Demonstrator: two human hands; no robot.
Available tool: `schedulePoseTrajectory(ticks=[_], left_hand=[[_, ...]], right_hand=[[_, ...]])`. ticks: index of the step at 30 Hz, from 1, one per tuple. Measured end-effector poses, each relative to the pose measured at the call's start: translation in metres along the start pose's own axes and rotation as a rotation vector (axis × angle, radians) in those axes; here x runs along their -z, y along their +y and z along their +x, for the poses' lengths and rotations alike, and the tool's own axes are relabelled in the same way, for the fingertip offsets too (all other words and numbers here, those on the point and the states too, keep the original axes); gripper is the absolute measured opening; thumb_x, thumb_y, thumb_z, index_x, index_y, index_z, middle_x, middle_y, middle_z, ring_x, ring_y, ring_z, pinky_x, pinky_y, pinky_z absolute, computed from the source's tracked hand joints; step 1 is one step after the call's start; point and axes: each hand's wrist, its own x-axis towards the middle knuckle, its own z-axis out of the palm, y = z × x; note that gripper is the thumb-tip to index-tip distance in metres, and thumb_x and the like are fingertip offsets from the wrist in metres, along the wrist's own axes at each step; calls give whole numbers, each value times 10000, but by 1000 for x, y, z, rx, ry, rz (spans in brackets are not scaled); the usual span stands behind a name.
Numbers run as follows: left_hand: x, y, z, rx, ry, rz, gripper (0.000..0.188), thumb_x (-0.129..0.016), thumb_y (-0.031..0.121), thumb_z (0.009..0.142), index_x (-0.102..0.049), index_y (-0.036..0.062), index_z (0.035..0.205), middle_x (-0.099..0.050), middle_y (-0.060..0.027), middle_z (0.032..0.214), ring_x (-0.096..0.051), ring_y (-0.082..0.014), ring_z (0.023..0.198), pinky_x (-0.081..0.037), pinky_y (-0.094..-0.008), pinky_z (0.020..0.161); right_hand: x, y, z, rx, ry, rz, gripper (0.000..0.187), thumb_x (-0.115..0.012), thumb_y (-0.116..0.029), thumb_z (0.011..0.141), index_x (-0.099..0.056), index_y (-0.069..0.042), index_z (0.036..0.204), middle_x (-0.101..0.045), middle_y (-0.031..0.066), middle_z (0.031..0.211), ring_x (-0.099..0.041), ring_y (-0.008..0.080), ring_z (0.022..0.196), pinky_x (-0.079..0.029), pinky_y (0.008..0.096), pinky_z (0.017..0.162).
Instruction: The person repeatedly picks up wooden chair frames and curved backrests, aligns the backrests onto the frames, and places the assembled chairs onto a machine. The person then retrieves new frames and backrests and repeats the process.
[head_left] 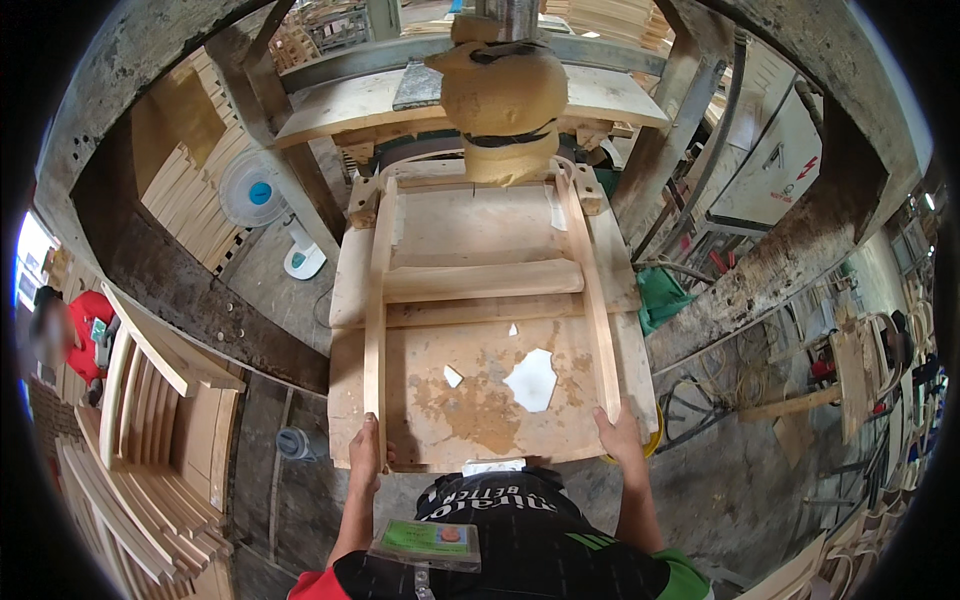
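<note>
Room between side rails (375,330), near end; crossbar (483,281) blocks farther on.

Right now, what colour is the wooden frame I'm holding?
The wooden frame is pale tan; it shows best in the head view.

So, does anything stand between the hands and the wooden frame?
Nothing visible does: on the wooden frame, the left hand holds the near end of the left rail, and the right hand that of the right rail.

Pale tan frame (375,330); brown-blotched board (480,420); white scrap (532,380); yellow block (505,100)
</note>
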Motion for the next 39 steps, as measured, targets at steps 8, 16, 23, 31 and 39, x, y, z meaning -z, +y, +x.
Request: schedulePoseTrajectory(ticks=[8, 16, 23, 31, 39], left_hand=[[3, 4, 0, 5, 3, 1, 692, -530, 701, 982, -651, 28, 1093, -642, -78, 697, -634, -155, 539, -428, -294, 395], [4, 6, -2, 18, 2, 10, 681, -521, 703, 985, -642, 36, 1056, -649, -81, 701, -640, -155, 537, -425, -288, 383], [7, 6, -1, -28, -1, 30, 709, -521, 718, 974, -633, 24, 1069, -653, -84, 720, -644, -156, 545, -427, -288, 386], [8, 10, -3, -49, -22, 33, 716, -519, 710, 980, -637, 12, 1092, -635, -73, 708, -634, -145, 541, -416, -274, 381], [11, 7, -5, -77, -22, 35, 699, -525, 680, 994, -647, 1, 1107, -627, -58, 712, -616, -129, 539, -403, -261, 378]], right_hand=[[-3, 1, -1, 10, 68, -34, 517, -709, -318, 947, -576, 13, 1320, -702, 281, 1210, -656, 433, 1190, -493, 467, 1014], [1, -2, -3, 25, 82, -66, 487, -712, -326, 944, -606, 3, 1287, -724, 252, 1167, -676, 423, 1151, -506, 471, 983], [5, -11, -6, 33, 78, -63, 494, -712, -330, 945, -602, 7, 1288, -718, 258, 1177, -677, 423, 1142, -505, 476, 978], [3, -1, 1, 58, 115, -114, 479, -708, -315, 953, -603, 13, 1285, -727, 258, 1138, -699, 404, 1102, -526, 455, 941], [3, -5, -3, 78, 127, -74, 474, -707, -309, 953, -605, 23, 1275, -734, 248, 1093, -714, 389, 1038, -539, 450, 904]])
